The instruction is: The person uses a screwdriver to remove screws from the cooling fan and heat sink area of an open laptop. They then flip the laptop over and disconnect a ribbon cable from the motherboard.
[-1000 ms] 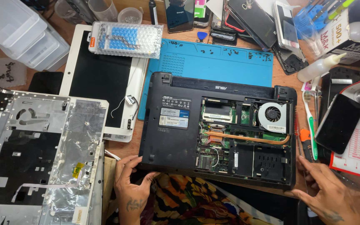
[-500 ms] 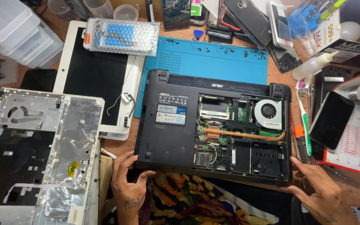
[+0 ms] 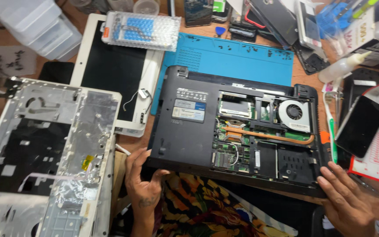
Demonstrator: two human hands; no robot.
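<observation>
opened black laptop base (image 3: 207,127), cover off and boards exposed, gripped at its near edge by left hand (image 3: 143,186) and right hand (image 3: 345,202), fingers curled.

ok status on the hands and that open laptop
Left hand grips the black laptop's near left corner, right hand its near right corner. Underside up, fan exposed. White panel close at left, not touching.

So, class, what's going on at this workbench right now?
A person grips a black laptop, turned bottom up with its cover off, at the near edge: left hand at the near left corner, right hand at the near right corner. Its fan and copper pipe are exposed. A blue mat lies behind it and a white laptop shell to the left.
</observation>
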